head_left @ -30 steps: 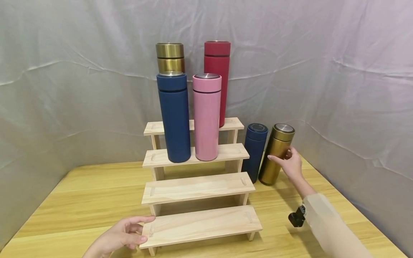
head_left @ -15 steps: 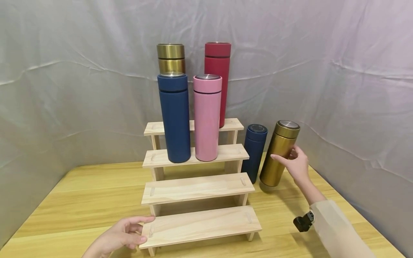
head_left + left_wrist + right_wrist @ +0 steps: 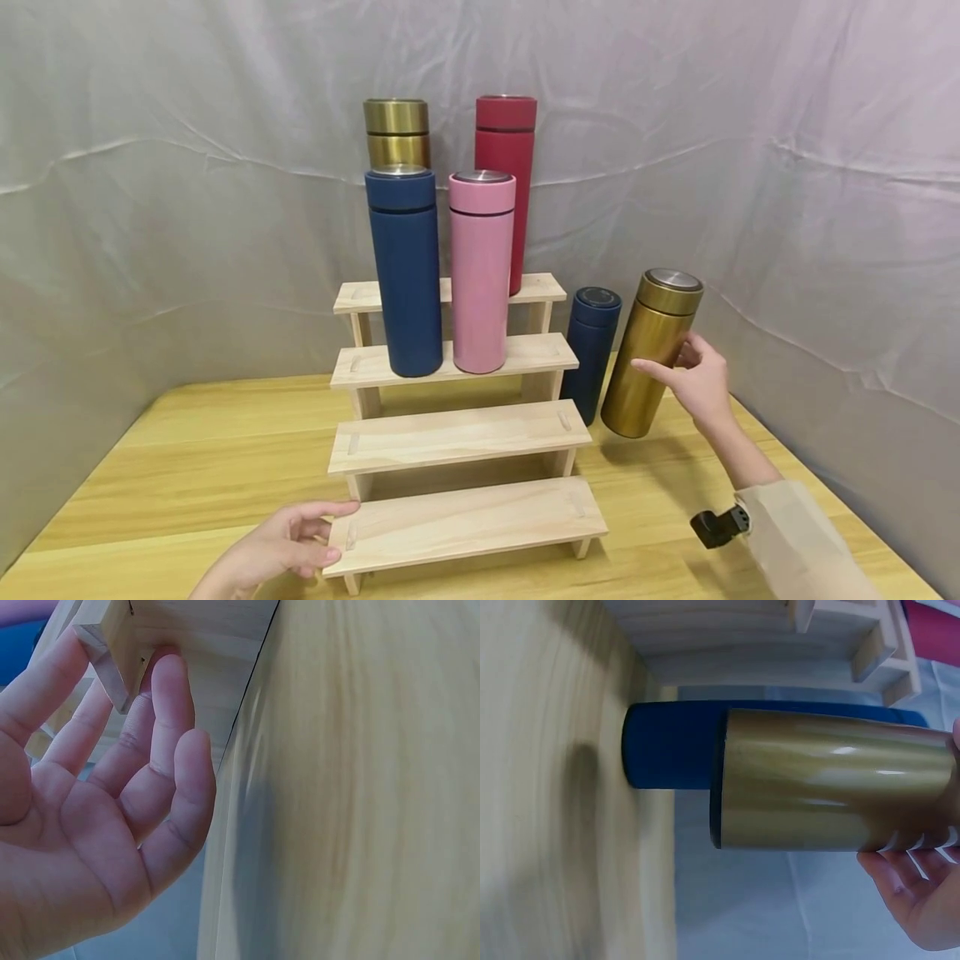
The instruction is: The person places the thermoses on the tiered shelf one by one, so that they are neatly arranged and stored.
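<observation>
In the head view my right hand (image 3: 697,379) grips a gold thermos bottle (image 3: 651,358) with a silver-topped lid, at the right of the wooden step rack. It tilts slightly, and the right wrist view shows its dark base (image 3: 718,780) clear of the table. Right beside it stands a dark blue thermos (image 3: 592,354). My left hand (image 3: 277,546) pinches the left end of the rack's lowest step (image 3: 465,525), thumb at the front edge and index finger on top. From below, the left wrist view shows its other fingers (image 3: 172,705) loosely bent under the board.
A blue thermos (image 3: 408,283) and a pink thermos (image 3: 482,275) stand on the second step from the top. Behind them, a gold thermos (image 3: 397,133) and a red thermos (image 3: 517,158) are on the top step. Grey cloth (image 3: 225,250) encloses the wooden table (image 3: 187,467).
My right hand has lifted the gold thermos off the table and drawn it slightly right, away from the dark blue one. The left hand has stayed at the rack.
</observation>
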A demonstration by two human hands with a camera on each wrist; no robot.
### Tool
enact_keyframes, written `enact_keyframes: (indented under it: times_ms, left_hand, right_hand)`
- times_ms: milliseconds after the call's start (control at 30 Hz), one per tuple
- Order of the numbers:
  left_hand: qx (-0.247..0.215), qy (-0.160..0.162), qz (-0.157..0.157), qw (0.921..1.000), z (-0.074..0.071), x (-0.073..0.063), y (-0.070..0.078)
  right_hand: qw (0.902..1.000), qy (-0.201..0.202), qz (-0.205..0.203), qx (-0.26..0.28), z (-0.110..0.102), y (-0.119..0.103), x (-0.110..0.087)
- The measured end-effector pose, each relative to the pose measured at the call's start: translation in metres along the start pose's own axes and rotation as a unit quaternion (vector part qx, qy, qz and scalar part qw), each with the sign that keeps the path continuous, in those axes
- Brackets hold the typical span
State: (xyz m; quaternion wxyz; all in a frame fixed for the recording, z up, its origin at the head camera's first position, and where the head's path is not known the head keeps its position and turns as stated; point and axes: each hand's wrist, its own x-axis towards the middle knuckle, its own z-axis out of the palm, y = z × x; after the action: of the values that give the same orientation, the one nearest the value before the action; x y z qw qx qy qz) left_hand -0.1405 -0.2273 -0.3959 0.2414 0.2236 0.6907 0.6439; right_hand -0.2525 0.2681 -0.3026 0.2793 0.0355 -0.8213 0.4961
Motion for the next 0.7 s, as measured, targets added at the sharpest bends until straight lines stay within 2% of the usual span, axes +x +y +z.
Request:
enact_keyframes:
  times_ms: [67,233,700]
  left_hand:
    - [0.002,0.0,0.004,1.0,0.0,0.0,0.0]
    - [0.007,0.003,-0.008,0.9999,0.001,0.0,0.002]
    - [0.024,0.013,-0.01,0.9996,0.001,0.0,0.003]
  right_hand:
    - [1.0,-0.004,-0.005,-0.002,-0.001,-0.004,-0.001]
    - [0.9999,-0.007,-0.014,-0.006,-0.006,-0.014,-0.006]
    - [0.9992,-0.02,-0.017,0.031,-0.012,-0.04,-0.015]
